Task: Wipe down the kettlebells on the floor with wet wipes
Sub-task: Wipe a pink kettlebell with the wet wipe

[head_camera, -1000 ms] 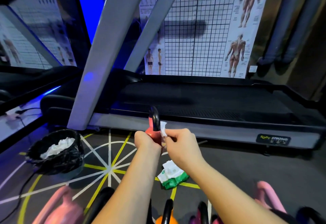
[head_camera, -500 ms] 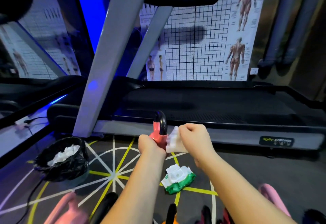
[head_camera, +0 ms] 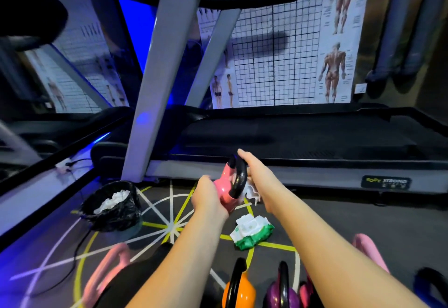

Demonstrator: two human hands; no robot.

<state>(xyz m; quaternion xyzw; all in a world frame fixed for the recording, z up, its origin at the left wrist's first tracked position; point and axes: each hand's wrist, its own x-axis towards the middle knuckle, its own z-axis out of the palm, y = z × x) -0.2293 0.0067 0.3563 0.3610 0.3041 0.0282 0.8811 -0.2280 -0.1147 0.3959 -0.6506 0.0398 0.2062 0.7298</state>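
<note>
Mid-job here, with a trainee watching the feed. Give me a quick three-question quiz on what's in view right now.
1. True or false: the pink kettlebell is resting on the floor.
2. Fill in: the ___ hand holds the wet wipe by the kettlebell's black handle.
3. What lies in the black-bagged bin? A) used wipes B) a kettlebell C) the green wipes pack

Key:
1. False. The left hand holds it up.
2. Right, the right hand.
3. A
</note>
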